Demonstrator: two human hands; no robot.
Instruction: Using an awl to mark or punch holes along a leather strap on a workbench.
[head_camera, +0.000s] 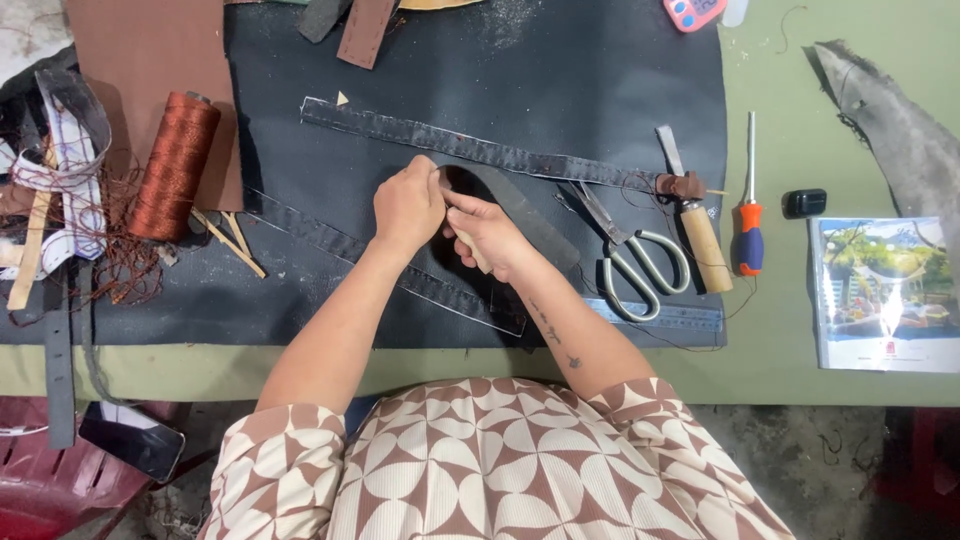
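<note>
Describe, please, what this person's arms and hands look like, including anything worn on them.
Both forearms are bare. The left hand and right hand wear no gloves, and no rings or watch can be seen. The right forearm carries a few small dark tattoos along its length. Short sleeves of a brown and cream top with a repeating petal-like geometric print cover the upper arms.

A dark curved leather strip (530, 215) lies flat on the black mat, one end pinched, beside a small wooden-handled tool (472, 247) held upright.

Copper thread spool (176, 165), scissors (628, 255), orange-handled screwdriver (749, 210), booklet (885, 293).
</note>
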